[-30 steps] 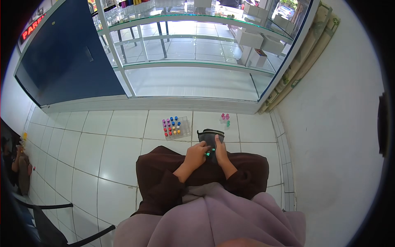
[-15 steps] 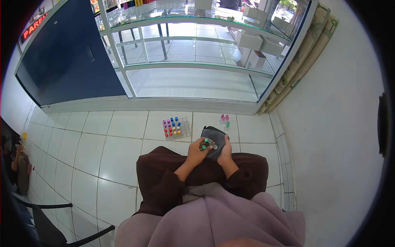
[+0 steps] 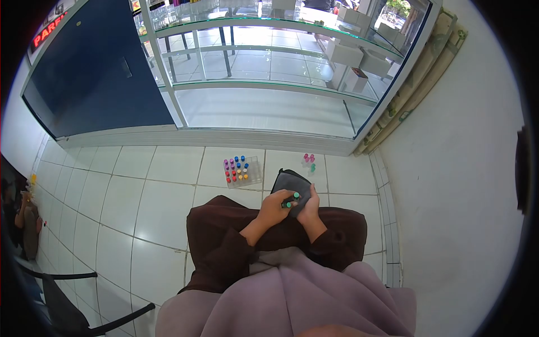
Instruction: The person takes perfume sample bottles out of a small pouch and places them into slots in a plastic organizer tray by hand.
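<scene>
My left hand (image 3: 273,209) is closed around a couple of small green-capped vials (image 3: 296,195), held over the front of a dark grey zip pouch (image 3: 291,181). The pouch rests above my lap, tilted, with its upper edge away from me. My right hand (image 3: 309,206) grips the pouch along its right side, thumb up. On the floor ahead, a clear plastic rack (image 3: 254,173) holds several vials with purple, blue, red and orange caps in its left part. To its right stand several pink-capped vials (image 3: 309,158) and a green-capped vial (image 3: 313,168).
A glass display cabinet (image 3: 269,135) with shelves and white boxes stands across the front. A dark blue panel (image 3: 84,78) is at its left. A rolled curtain (image 3: 412,84) and white wall (image 3: 466,168) are at right. Black chair-like bars (image 3: 123,319) lie lower left.
My left hand has shifted slightly right with the green-capped vials, further across the pouch. My right hand still grips the pouch. The view has tilted slightly.
</scene>
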Motion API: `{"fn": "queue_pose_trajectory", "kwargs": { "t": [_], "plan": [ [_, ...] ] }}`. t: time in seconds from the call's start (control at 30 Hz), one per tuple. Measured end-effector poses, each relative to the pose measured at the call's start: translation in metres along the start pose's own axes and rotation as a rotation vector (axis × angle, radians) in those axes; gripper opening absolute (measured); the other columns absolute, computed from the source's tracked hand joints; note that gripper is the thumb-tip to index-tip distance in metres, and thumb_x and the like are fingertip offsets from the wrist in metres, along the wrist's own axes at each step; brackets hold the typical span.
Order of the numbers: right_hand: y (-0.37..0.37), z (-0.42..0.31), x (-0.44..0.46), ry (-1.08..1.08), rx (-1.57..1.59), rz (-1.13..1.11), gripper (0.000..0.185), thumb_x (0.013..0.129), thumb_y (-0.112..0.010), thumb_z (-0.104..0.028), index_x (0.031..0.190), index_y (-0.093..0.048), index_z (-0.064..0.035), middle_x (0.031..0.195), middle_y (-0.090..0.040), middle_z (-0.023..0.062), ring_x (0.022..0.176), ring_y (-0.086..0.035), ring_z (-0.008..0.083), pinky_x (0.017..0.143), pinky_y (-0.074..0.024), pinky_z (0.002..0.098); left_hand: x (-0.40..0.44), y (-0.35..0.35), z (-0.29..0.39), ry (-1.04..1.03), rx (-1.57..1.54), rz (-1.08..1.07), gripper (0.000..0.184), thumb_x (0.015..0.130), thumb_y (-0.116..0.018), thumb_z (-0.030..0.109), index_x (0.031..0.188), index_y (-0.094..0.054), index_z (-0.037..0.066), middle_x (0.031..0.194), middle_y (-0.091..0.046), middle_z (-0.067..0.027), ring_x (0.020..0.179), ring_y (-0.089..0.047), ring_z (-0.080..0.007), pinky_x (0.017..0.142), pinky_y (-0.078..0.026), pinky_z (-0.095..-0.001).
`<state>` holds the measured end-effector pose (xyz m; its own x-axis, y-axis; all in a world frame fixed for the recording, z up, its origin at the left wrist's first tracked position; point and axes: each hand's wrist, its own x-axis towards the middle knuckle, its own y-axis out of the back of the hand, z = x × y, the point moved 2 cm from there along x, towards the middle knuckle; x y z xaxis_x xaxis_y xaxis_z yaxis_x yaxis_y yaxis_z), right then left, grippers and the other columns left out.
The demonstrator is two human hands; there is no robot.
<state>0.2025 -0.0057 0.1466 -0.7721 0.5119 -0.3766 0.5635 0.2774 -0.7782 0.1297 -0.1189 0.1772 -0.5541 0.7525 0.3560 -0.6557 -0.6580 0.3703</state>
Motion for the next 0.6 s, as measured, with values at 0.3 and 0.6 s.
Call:
{"fn": "queue_pose_trajectory", "kwargs": {
  "t": [0.3, 0.6],
  "plan": [
    [-0.009, -0.009, 0.004, 0.034, 0.075, -0.054, 0.060, 0.099, -0.033, -0.051, 0.127, -0.052, -0.0011, 0.128, -0.057, 0.0151, 0.116, -0.056, 0.0306, 0.102, -0.0416, 0.0427, -0.001, 0.011, -0.022, 0.216, -0.192, -0.034, 0.032, 0.082, -0.069, 0.011, 0.111, -0.057, 0.005, 0.086, -0.066, -0.0081, 0.081, -0.065, -0.0184, 0.071, -0.050, -0.0325],
    [-0.014, -0.012, 0.005, 0.048, 0.116, -0.030, 0.058, 0.100, -0.035, -0.048, 0.130, -0.050, -0.0016, 0.131, -0.055, 0.0134, 0.120, -0.053, 0.0300, 0.104, -0.0391, 0.0447, 0.078, 0.117, 0.001, 0.474, -0.035, 0.336, 0.031, 0.082, -0.072, 0.025, 0.107, -0.065, 0.008, 0.074, -0.068, -0.0053, 0.063, -0.059, -0.0134, 0.058, -0.045, -0.0287]
  ]
}}
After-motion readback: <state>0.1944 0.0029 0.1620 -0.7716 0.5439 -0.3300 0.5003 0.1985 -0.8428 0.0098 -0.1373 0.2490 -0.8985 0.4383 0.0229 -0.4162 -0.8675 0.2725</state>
